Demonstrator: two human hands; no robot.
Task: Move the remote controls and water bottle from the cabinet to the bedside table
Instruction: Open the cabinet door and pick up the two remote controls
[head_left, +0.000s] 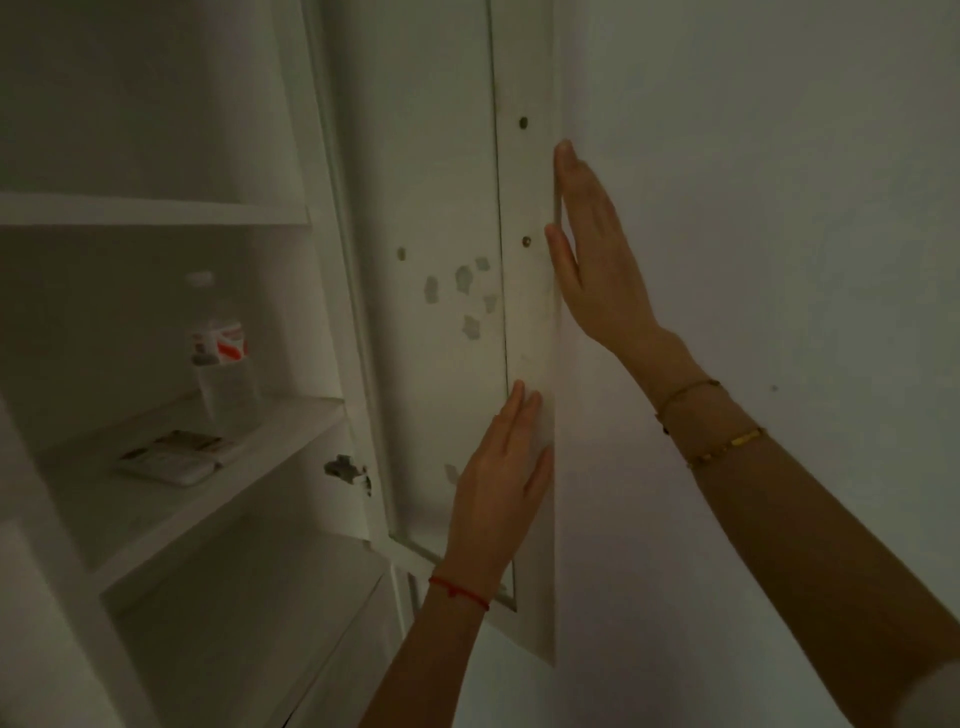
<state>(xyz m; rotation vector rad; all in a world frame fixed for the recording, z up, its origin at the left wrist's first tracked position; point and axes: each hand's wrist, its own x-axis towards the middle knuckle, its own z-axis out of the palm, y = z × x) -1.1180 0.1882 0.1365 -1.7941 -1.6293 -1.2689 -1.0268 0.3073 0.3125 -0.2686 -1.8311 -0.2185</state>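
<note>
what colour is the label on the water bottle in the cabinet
White with red-orange patches, on the water bottle; head view, dim and blurred.

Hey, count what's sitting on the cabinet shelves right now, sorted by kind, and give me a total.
Water bottle: 1
Remote controls: 2, lying side by side, as far as the dim light shows
Total: 3, all on the middle shelf; both hands are on the open door, holding nothing.

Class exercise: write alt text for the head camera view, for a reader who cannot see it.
Both hands rest flat on the edge of an open white cabinet door, the right hand above the left hand, neither holding anything. On a dim shelf to the left stand a water bottle and the remote controls, untouched.
</note>
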